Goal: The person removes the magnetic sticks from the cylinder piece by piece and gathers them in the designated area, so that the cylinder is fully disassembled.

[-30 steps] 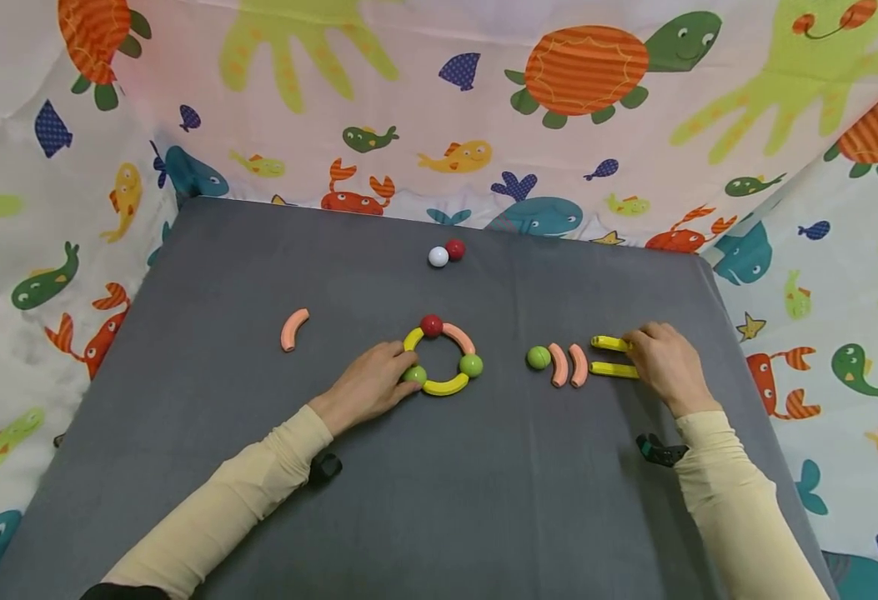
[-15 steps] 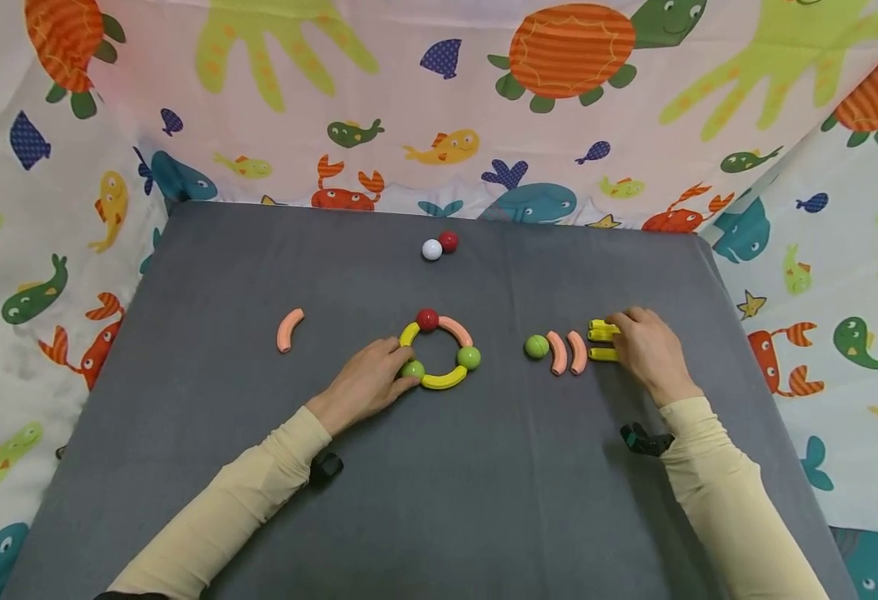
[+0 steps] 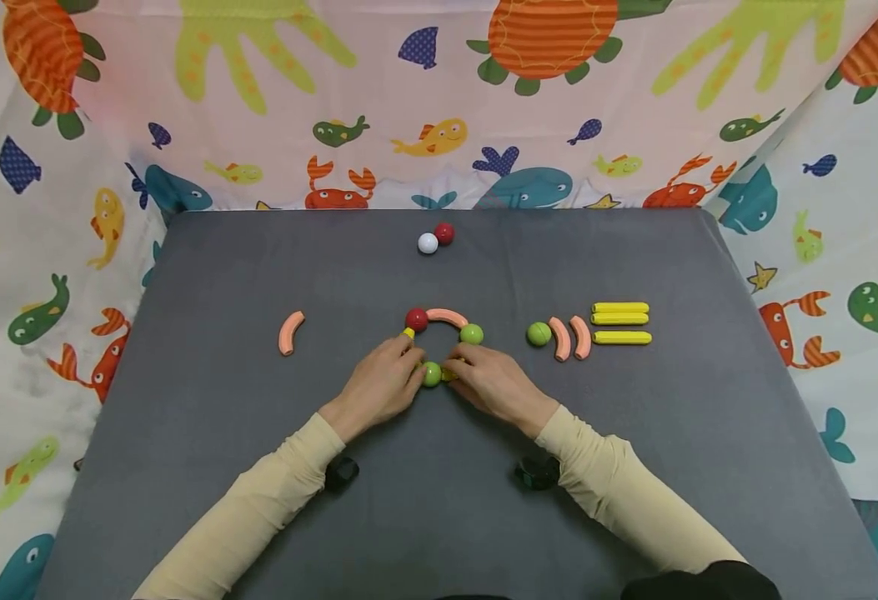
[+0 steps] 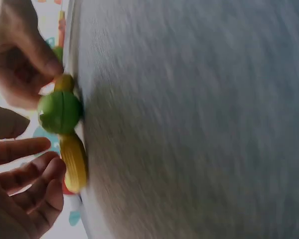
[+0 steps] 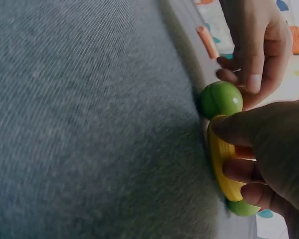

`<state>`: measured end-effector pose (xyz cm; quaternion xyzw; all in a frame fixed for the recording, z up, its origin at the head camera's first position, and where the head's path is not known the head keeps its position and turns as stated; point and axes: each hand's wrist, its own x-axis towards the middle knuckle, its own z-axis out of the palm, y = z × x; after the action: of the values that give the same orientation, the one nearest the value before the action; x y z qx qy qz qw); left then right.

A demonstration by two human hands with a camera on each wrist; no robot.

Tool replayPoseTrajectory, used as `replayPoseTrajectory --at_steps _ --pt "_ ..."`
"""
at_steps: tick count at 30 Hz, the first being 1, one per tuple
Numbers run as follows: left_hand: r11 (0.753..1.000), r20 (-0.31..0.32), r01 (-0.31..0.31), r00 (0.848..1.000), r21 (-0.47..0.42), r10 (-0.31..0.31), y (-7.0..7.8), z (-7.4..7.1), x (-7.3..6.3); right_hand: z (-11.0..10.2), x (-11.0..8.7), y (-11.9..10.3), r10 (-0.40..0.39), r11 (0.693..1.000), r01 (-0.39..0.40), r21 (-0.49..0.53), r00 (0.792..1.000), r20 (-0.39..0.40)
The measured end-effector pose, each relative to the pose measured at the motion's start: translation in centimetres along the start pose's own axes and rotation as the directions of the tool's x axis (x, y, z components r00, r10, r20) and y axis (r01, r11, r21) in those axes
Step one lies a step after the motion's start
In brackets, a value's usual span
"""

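A ring of toy pieces lies mid-table: a red ball (image 3: 416,320), a pink curved rod (image 3: 447,316), green balls (image 3: 472,334) and yellow curved rods. My left hand (image 3: 382,379) lies over the ring's left side, covering most of one yellow curved rod (image 4: 75,162). Its fingers are loosely bent beside that rod, and the thumb stands apart from the near green ball (image 4: 60,112). On the ring's near right side, my right hand (image 3: 500,383) pinches another yellow curved rod (image 5: 219,154) between thumb and fingers. This rod's end meets the near green ball.
Right of the ring are a loose green ball (image 3: 539,334), two pink curved rods (image 3: 560,339) and three yellow rods (image 3: 622,337). A single pink curved rod (image 3: 290,333) lies left. A white ball (image 3: 427,243) and a red ball (image 3: 444,233) sit at the back.
My right hand has left the yellow rods on the right, now lined up, and come to the ring. The ring has turned slightly anticlockwise. My left hand has stayed at its left side.
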<state>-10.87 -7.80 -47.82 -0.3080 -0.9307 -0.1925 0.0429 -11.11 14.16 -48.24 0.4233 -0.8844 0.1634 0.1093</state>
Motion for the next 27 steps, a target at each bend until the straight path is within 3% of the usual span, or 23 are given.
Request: replayPoseTrajectory --at_steps 6,9,16,23,27 --pt "0.992 0.027 -0.119 0.993 0.043 0.118 -0.4 0.4 0.1 0.9 -0.2 0.3 0.003 0.999 -0.004 -0.050 0.999 -0.032" --pt "0.990 0.034 -0.138 0.990 0.042 0.137 -0.2 0.8 0.2 1.6 -0.2 0.3 -0.004 0.996 -0.001 -0.088 0.998 -0.056" --pt "0.992 0.030 -0.123 0.992 0.014 0.123 -0.3 0.5 0.2 2.2 -0.1 0.4 -0.015 0.994 0.008 -0.105 0.997 -0.069" --pt "1.000 0.079 -0.029 0.996 -0.005 0.029 -1.7 -0.7 -0.1 1.2 -0.6 0.6 -0.011 0.993 0.007 -0.119 0.999 -0.034" --pt "0.999 0.106 -0.012 0.994 -0.050 0.018 -2.4 -1.0 -0.4 0.5 -0.7 0.8 0.015 0.998 -0.017 -0.068 0.999 -0.037"
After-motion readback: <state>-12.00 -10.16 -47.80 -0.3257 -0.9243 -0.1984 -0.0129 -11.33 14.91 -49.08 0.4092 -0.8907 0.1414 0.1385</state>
